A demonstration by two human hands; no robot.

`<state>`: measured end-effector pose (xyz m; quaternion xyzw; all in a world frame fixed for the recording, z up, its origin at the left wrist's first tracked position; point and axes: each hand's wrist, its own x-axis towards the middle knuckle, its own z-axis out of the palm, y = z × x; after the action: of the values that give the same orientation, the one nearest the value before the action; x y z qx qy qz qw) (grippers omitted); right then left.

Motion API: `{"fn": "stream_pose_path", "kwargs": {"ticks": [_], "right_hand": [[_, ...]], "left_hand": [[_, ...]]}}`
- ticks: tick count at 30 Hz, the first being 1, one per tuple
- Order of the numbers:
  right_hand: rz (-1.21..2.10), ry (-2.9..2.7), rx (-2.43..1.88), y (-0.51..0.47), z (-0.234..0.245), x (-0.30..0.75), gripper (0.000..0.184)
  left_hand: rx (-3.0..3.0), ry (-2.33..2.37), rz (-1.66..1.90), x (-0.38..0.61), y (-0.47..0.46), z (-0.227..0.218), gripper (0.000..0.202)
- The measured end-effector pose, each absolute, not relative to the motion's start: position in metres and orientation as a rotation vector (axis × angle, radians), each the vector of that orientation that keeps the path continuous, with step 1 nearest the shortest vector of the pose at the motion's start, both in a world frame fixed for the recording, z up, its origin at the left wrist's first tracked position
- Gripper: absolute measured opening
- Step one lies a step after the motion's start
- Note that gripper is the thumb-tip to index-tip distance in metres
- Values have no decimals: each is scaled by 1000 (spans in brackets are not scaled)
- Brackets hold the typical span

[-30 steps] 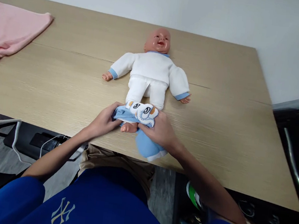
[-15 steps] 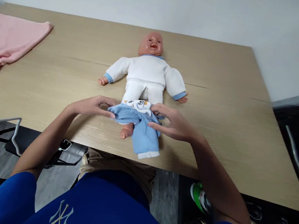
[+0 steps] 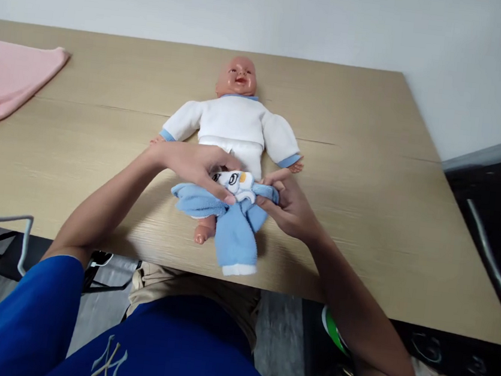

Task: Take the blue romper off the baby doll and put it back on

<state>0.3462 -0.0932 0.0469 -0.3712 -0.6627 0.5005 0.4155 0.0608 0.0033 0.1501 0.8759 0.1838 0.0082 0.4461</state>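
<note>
A baby doll (image 3: pixel 235 123) in a white top lies on its back on the wooden table (image 3: pixel 368 183), head toward the wall. Light blue trousers (image 3: pixel 232 222) with a white cartoon patch are bunched over its legs; one bare foot sticks out below them. My left hand (image 3: pixel 194 166) lies across the doll's hips, fingers pressed on the trousers' waistband. My right hand (image 3: pixel 287 204) pinches the waistband at the doll's other side.
A pink cloth (image 3: pixel 5 78) lies at the table's far left. A white cable (image 3: pixel 23 234) hangs below the front edge on the left. Dark furniture (image 3: pixel 493 203) stands to the right of the table.
Both hands have slid the blue trousers' waistband farther up the doll's legs toward its hips. My left hand has moved over the doll's middle. The view shifted slightly right.
</note>
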Motion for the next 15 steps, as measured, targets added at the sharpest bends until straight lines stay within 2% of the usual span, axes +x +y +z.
{"fn": "stream_pose_path", "kwargs": {"ticks": [5, 8, 12, 15], "right_hand": [[1538, -1923, -955, -95, 64, 354, 44], [1681, -1995, -850, -98, 67, 361, 42], [1610, -1690, -935, -102, 53, 366, 56], [1559, -1580, -1101, -101, 47, 366, 60]], "left_hand": [[2028, 409, 139, 68, 5, 132, 39], [1946, 466, 228, 69, 1, 121, 43], [1774, 353, 133, 69, 1, 111, 60], [1726, 268, -64, 67, 6, 108, 55]]}}
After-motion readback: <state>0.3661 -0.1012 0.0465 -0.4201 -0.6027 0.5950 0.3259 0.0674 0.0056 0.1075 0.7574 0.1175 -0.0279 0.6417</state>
